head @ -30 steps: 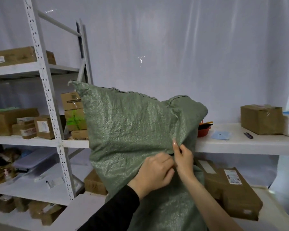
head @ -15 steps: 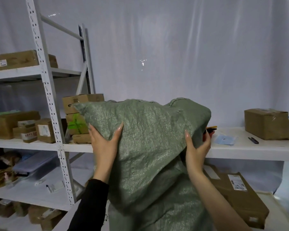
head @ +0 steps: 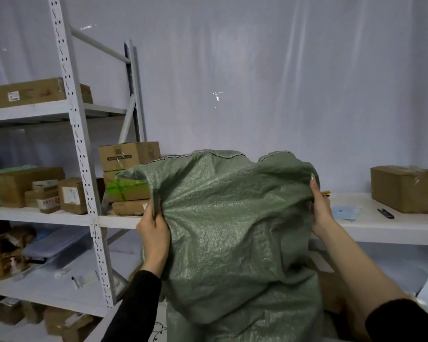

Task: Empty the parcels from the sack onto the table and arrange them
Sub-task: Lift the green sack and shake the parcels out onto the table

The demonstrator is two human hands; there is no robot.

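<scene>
A large green woven sack (head: pixel 232 230) stands in front of me and fills the lower middle of the view. My left hand (head: pixel 155 230) grips a bunched fold of its left edge. My right hand (head: pixel 319 211) holds its upper right corner, fingers curled over the fabric. The sack's top is slumped and folded forward. A brown parcel (head: pixel 331 290) shows behind the sack at the right, mostly hidden. The white table (head: pixel 158 322) shows only as a small patch at the sack's lower left.
A white metal rack (head: pixel 84 169) at the left carries several cardboard boxes. A white ledge (head: pixel 381 225) runs behind the sack with a brown box (head: pixel 405 188), a blue paper and a small black tool. White sheeting covers the back wall.
Both hands moved apart from the sack's middle to its two sides and closed on the fabric. The sack's top has sunk lower and folded forward.
</scene>
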